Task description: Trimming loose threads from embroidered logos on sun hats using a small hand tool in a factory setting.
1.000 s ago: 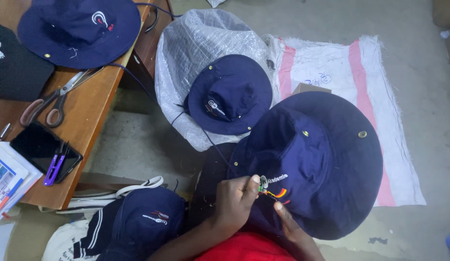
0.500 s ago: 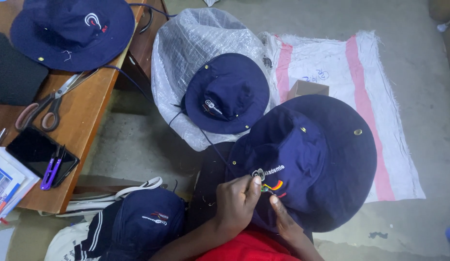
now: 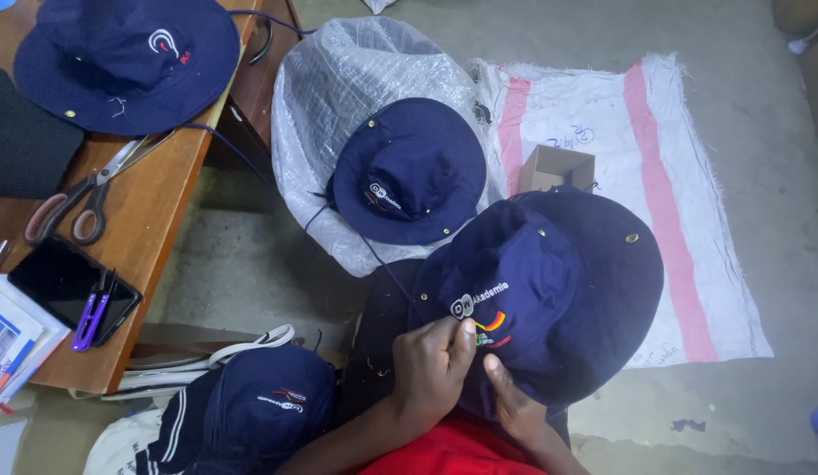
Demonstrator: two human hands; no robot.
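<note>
While both hands work its crown, a navy bucket hat (image 3: 549, 290) lies on the person's lap at 5 o'clock.

Largest first: concrete floor (image 3: 760, 132); striped woven sack (image 3: 655, 158) at 2 o'clock; wooden table (image 3: 163, 237) at 9 o'clock, bearing another hat (image 3: 119, 62), scissors (image 3: 83, 198), phone (image 3: 66, 286); plastic bag (image 3: 356, 79) holding a third hat (image 3: 409, 167); small carton (image 3: 554, 167). Left hand (image 3: 431, 369) pinches at the embroidered badge (image 3: 483, 312); right hand (image 3: 510, 400) grips the fabric beneath. Judged step: trimming or picking threads; next calls for fine fingertip control.

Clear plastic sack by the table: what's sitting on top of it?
A navy bucket hat lies crown-up on the clear plastic sack, cord trailing off it. What the sack holds under the hat is hidden.
</note>
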